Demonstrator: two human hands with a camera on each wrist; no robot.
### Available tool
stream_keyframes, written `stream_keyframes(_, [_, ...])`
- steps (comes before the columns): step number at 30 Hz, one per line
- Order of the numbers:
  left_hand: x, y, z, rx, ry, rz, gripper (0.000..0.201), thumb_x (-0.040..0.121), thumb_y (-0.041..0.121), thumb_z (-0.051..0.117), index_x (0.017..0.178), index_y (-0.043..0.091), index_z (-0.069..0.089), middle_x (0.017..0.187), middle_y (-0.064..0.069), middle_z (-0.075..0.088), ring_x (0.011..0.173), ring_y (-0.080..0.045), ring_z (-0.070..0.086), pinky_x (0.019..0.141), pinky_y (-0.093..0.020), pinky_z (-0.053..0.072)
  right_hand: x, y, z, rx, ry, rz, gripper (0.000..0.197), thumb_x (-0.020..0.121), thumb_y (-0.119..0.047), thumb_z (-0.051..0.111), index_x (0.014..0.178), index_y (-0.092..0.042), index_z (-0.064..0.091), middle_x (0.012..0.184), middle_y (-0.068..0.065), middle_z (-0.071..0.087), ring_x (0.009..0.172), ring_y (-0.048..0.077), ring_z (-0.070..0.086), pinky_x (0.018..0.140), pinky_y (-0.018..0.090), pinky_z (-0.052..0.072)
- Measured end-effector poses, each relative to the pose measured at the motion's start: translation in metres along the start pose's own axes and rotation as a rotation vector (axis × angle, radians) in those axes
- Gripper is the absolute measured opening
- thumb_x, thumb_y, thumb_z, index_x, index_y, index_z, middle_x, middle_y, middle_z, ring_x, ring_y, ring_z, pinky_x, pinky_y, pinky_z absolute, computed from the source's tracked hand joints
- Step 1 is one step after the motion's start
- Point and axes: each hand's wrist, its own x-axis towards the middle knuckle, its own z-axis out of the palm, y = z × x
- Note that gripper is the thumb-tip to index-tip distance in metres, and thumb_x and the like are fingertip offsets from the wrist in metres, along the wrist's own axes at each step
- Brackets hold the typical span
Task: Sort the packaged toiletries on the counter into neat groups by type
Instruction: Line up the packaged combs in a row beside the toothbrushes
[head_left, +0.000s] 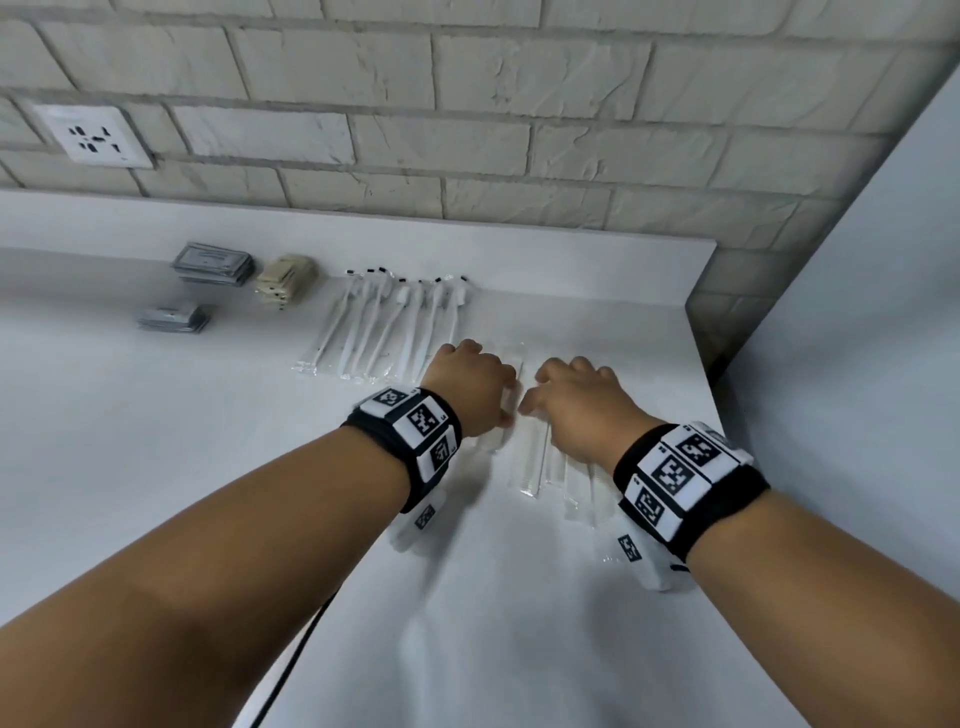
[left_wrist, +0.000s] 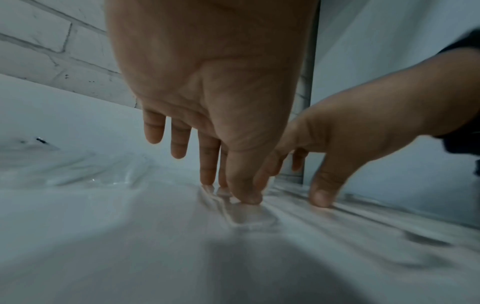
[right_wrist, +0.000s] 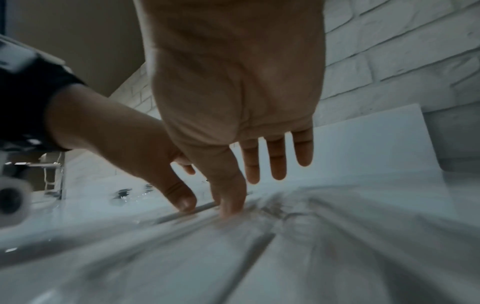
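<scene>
Clear-wrapped white combs lie in a row under our hands on the white counter; left hand and right hand press them with relaxed fingers. We should square edges evenly, gently.

On the desk, toward its back edge, the row of wrapped toothbrushes lies side by side, heads toward the wall. Left of them sits a stack of sachets, and further left a stack of flat packets, with another packet stack just in front of it. Nearer me, toward the desk's right edge, the wrapped combs lie side by side; my left hand and right hand rest on them, close together. A socket sits on the wall at the far left.
</scene>
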Motion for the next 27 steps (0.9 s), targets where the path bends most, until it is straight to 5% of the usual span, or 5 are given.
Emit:
stream_keyframes(5, [0.040,-0.017,-0.012,0.042,-0.077,-0.032,0.063,0.082,0.060,0.057,0.138,0.033,0.046,0.146,0.003,0.044,0.146,-0.025,0.016,0.115,-0.042,0.013,0.012,0.004,-0.013,-0.134,-0.085,-0.170,0.047,0.084,-0.014,0.060,0.126,-0.035,0.054,0.128,0.000,0.046,0.118,0.024,0.039,0.097,0.037,0.032])
stream_keyframes(13, [0.076,-0.037,-0.017,0.072,-0.092,0.028,0.068,0.083,0.065,0.052,0.140,0.030,0.043,0.155,0.004,0.031,0.148,-0.025,0.004,0.118,-0.046,0.003,0.040,0.001,-0.026,-0.277,-0.200,-0.278,0.035,0.067,-0.024,0.080,0.089,-0.024,0.053,0.122,-0.001,0.045,0.111,0.023,0.039,0.090,0.036,0.030])
stream_keyframes(18, [0.091,-0.044,-0.015,0.015,-0.126,0.053,0.080,0.083,0.064,0.052,0.145,0.017,0.031,0.152,-0.007,0.035,0.148,-0.023,0.005,0.118,-0.045,0.002,0.055,0.002,-0.021,-0.214,-0.275,-0.302,0.041,0.068,-0.020,0.080,0.095,-0.023,0.049,0.111,-0.003,0.056,0.107,0.020,0.042,0.085,0.034,0.028])
stream_keyframes(27, [0.106,-0.050,-0.023,0.073,-0.216,0.126,0.085,0.086,0.067,0.046,0.153,0.024,0.016,0.159,0.003,0.018,0.148,-0.023,0.004,0.119,-0.047,-0.002,0.061,0.000,-0.023,-0.268,-0.313,-0.357,0.031,0.075,-0.026,0.073,0.083,-0.024,0.043,0.111,-0.001,0.056,0.109,0.020,0.042,0.085,0.034,0.032])
